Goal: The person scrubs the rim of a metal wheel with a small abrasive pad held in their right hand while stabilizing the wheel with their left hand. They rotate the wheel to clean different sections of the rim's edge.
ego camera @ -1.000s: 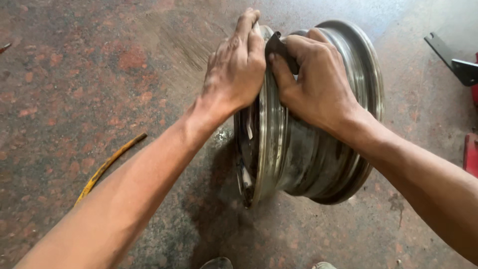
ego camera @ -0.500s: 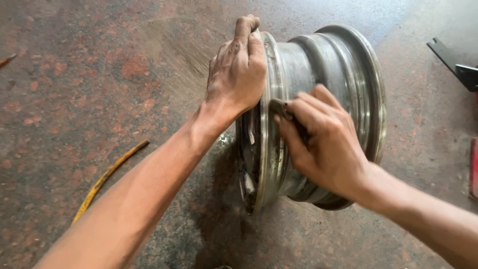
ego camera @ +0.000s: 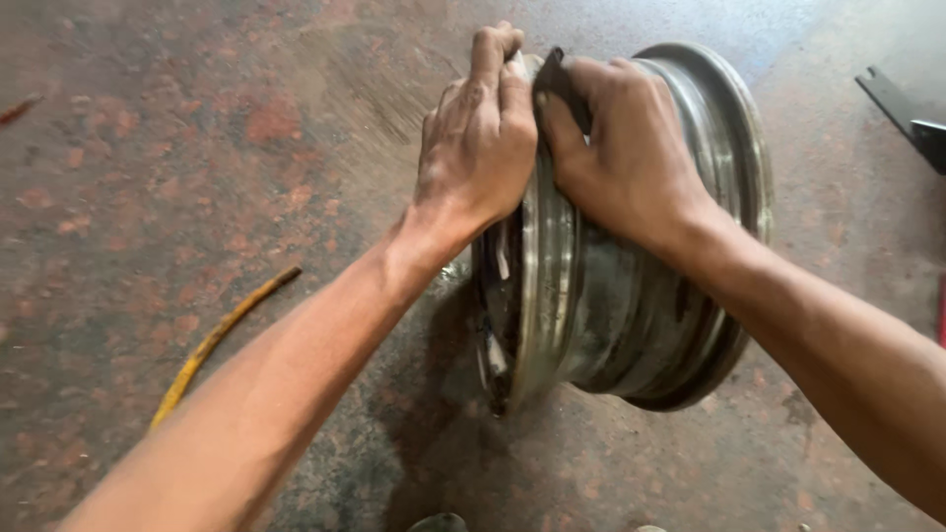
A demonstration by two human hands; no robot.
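Fingers [ego camera: 490, 59] over upright wheel rim [ego camera: 611, 305] top edge

A yellow hose piece [ego camera: 219, 340] lies on the speckled reddish stone floor [ego camera: 148, 158], left of the hands; a black metal bracket [ego camera: 907, 113] lies far right.

Single view only, head-worn camera, aimed steeply down and forward over both forearms. Close range: steel wheel rim [ego camera: 611, 246], stood on edge, seen centre-right and filling much of frame height. Reddish stone floor [ego camera: 148, 148] seen beyond and to left, yellow hose [ego camera: 212, 345] at near left. No second view, so no shared area.
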